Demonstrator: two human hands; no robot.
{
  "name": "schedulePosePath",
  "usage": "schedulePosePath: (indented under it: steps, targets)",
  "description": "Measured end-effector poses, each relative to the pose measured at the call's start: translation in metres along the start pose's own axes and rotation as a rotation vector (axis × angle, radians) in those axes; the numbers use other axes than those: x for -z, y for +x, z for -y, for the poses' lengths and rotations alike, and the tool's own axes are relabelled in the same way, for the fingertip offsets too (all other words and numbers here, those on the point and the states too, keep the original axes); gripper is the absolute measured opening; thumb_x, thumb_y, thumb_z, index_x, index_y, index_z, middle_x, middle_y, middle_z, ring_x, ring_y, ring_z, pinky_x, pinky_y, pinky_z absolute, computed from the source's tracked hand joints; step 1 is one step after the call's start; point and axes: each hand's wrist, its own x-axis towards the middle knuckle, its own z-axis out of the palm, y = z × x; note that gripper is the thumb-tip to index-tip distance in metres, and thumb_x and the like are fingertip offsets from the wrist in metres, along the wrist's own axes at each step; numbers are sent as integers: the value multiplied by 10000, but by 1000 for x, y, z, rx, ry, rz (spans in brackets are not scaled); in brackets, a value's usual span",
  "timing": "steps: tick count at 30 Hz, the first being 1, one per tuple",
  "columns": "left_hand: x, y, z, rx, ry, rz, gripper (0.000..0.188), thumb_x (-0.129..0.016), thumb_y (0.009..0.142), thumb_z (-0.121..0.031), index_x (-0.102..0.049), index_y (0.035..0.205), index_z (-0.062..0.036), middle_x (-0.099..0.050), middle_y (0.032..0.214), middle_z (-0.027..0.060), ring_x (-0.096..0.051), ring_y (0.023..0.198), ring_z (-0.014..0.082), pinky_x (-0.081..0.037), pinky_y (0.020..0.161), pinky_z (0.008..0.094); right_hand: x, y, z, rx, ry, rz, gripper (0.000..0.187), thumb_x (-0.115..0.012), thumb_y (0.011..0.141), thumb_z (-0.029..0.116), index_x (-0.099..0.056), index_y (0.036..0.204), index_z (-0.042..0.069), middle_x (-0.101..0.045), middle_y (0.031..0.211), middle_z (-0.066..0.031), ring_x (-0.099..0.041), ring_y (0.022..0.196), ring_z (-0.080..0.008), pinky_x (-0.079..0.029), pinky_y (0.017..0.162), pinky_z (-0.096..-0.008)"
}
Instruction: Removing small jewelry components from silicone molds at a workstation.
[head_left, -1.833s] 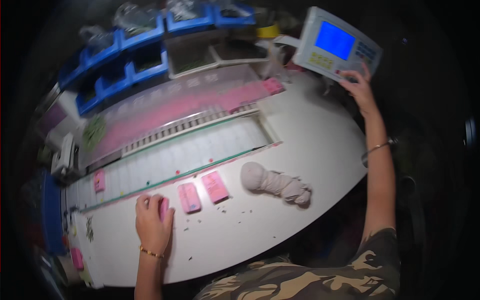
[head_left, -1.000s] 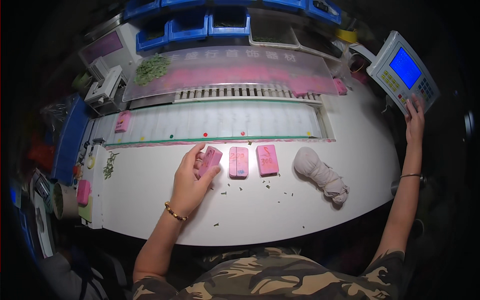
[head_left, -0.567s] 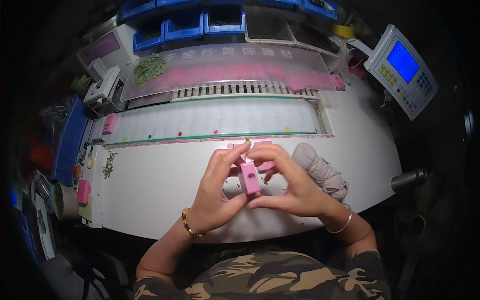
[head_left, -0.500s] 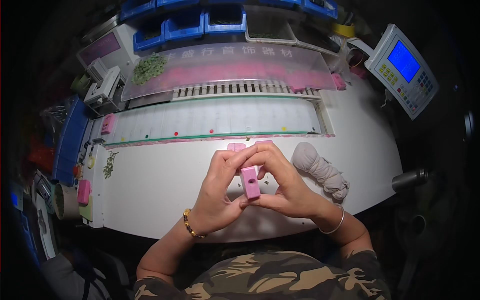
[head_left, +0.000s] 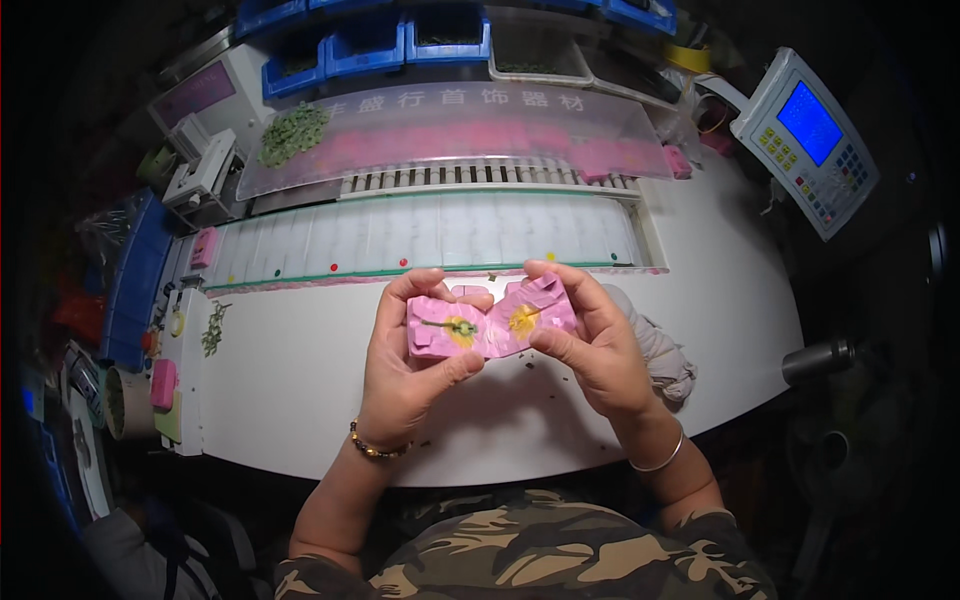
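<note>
I hold a pink mould split open into two halves above the white worktable (head_left: pixel 300 400). My left hand (head_left: pixel 405 375) grips the left half (head_left: pixel 440 335), and my right hand (head_left: pixel 590 345) grips the right half (head_left: pixel 535 315). Both inner faces point up and each shows a yellow spot in a hollow; the left one also has a thin dark stem. Another pink mould (head_left: pixel 470 292) lies on the table just behind my hands, mostly hidden. A bunched grey cloth (head_left: pixel 665 355) lies to the right of my right hand.
A white segmented tray (head_left: pixel 440 230) runs across the table behind my hands, with a clear cover (head_left: pixel 450 135) over pink pieces farther back. Blue bins (head_left: pixel 400 35) line the rear. A controller with a blue screen (head_left: pixel 805 140) stands at right. Small pink blocks (head_left: pixel 162 385) lie at left.
My right hand left the controller and joined my left hand on a pink mould lifted from the table. The shut mould has since been pulled apart into two halves.
</note>
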Motion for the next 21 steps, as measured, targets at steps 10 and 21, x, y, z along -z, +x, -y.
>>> schedulePosePath:
  steps: [10,21]
  targets:
    - [-14,13,14,151,-446,-315,361,-473,1048,-416,-476,1112,-61,-604,873,106,-574,669,129,-507,598,260,-34,-15,-20,424,-801,179,352,-815,778,210,-655,1051,56,-581,1086,-108,-531,1042,-297,-442,910,-397]
    - [-23,18,25,318,-392,-497,268,-479,1001,-253,-563,838,-58,-588,733,37,-563,596,118,-471,522,266,-32,-8,-23,488,-650,-119,354,-753,821,45,-628,1151,12,-691,991,-92,-645,790,-199,-493,636,-298]
